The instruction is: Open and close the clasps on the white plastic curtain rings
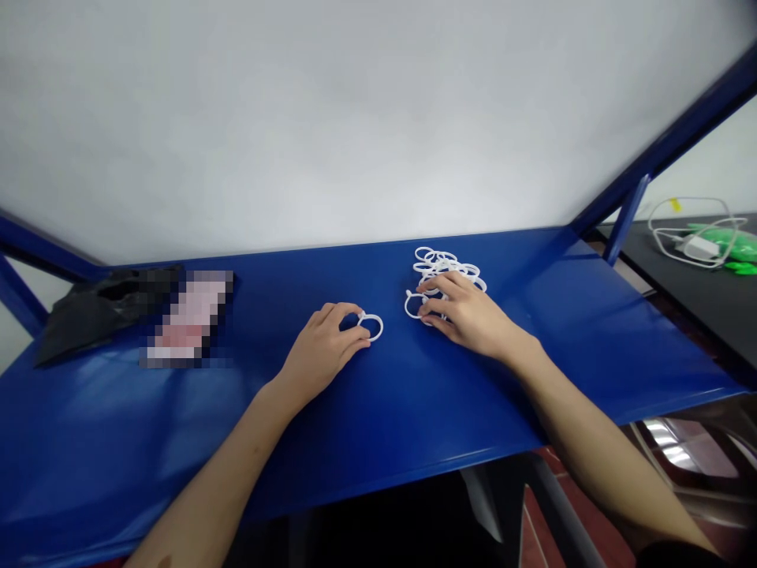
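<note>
Between thumb and fingers, my left hand [328, 343] holds a thin white ring [382, 326] at its left side, just above or on the blue table. My right hand [467, 312] is to the right, its bent fingertips on another white ring [407, 308] that has a small knob at its top. Part of that ring is hidden behind the fingers. Just behind my right hand lies a loose pile of similar white rings [424, 253], several of them overlapping.
On the left of the blue table [378, 442] lie a black plastic bag [83, 315] and a blurred-out flat pinkish object [192, 308]. A white wall stands behind. Blue frame bars [628, 217] rise at both sides. A white charger with cable [701, 248] rests on a dark surface at right.
</note>
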